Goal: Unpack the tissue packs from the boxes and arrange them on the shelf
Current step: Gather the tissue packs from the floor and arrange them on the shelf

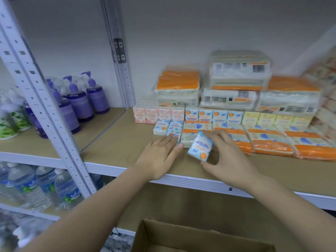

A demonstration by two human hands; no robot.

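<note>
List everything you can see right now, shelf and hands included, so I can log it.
Small blue tissue pack: one, held above the shelf front.
Small blue packs: two, lying at the front left of the rows.
Upright small packs: about twelve; pink, blue, yellow, in a row behind.
Flat orange packs: about four, front row right.
Big orange-and-white bundles: four, stacked at the back.
Shelf: one, tan board, white frame.
Soap bottles: several, purple, left bay.
Water bottles: several, clear, lower left.
Cardboard box: one, brown, open, bottom centre.
Left hand: flat, fingertips on a small blue pack.
Right hand: pinching the held pack.
</note>
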